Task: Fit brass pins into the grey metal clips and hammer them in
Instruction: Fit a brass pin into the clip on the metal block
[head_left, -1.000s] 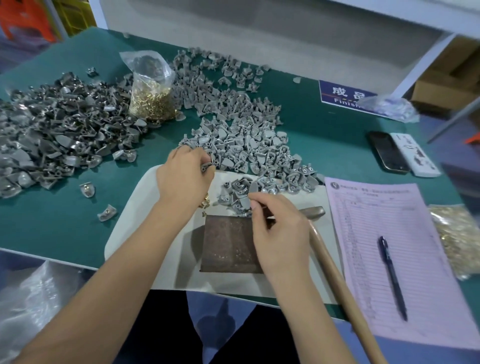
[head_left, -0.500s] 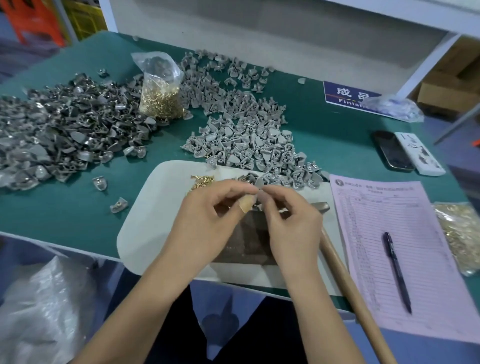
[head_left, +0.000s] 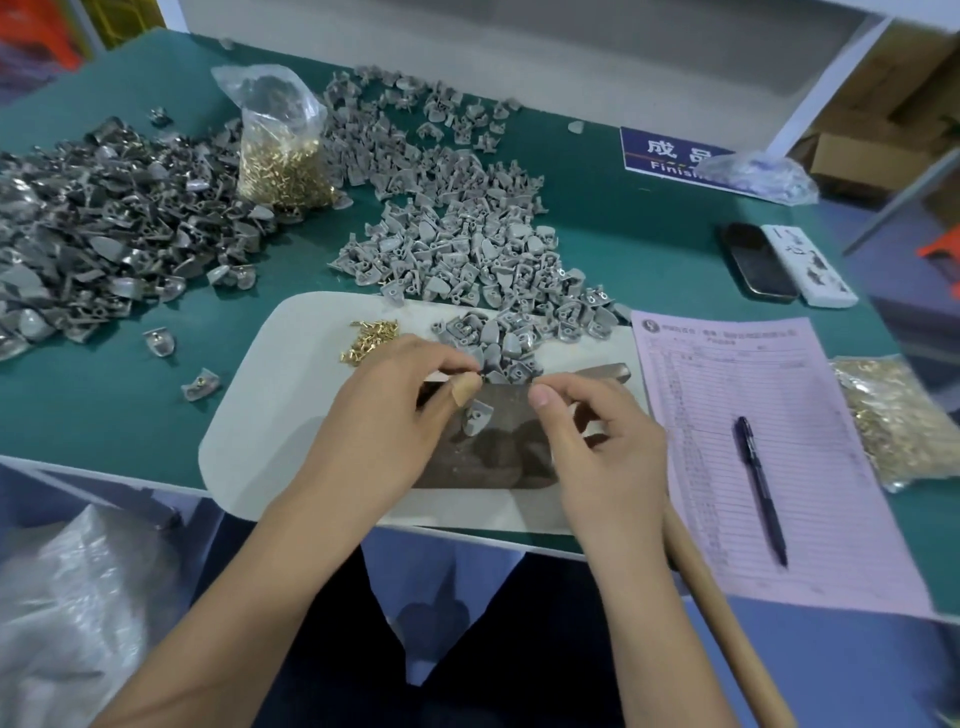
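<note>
Clip in hand: we see one grey metal clip over the dark steel block, at the near middle of the white tray.
Left hand: our left hand has thumb and curled fingers pinched on that clip's upper edge; a plaster wraps the thumb tip.
Right hand: our right hand hangs just beside the clip with thumb and forefinger pressed together; whether a brass pin sits between them is too small to tell.
Change: a second ago the left hand was out at the tray's far side among the loose pins and the right was picking in the clip heap; now both have come together over the block, so we judge that pin-fitting is in hand and hammering comes next.
Head view, counts: one hammer, its handle along the near right edge of the green table and its head behind the right hand; one small scatter of brass pins at the tray's far left; one bag of pins at the far left, another bag at the right edge.
Clip heaps: three, too many to count singly: darker heap left, paler heap centre, small heap on the tray.
Paperwork: one pink form, one pen.
</note>
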